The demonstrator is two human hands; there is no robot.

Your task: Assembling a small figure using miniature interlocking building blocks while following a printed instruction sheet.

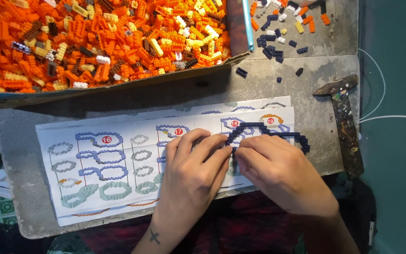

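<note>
Both hands met over a dark blue brick ring [278, 134], a thin loop of tiny bricks that lay on the instruction sheet [118, 160] near its right end. The left hand [191, 171] had its fingertips pinched down on the loop's lower left end, and the right hand [278, 171] closed on that same end from the other side, so the two sets of fingers touched there. The rest of the loop arched up and away to the right, past the right hand's knuckles.

The sheet, printed with step drawings of rings, covered much of a grey board [24, 197]. Above it sat a shallow cardboard tray [118, 87] heaped with orange bricks [95, 37], with yellow, white and brown ones mixed in. A scatter of loose dark blue bricks [271, 44] lay on the board's upper right corner. A paint-stained hammer [344, 122] rested at the right edge, well apart from the hands.
</note>
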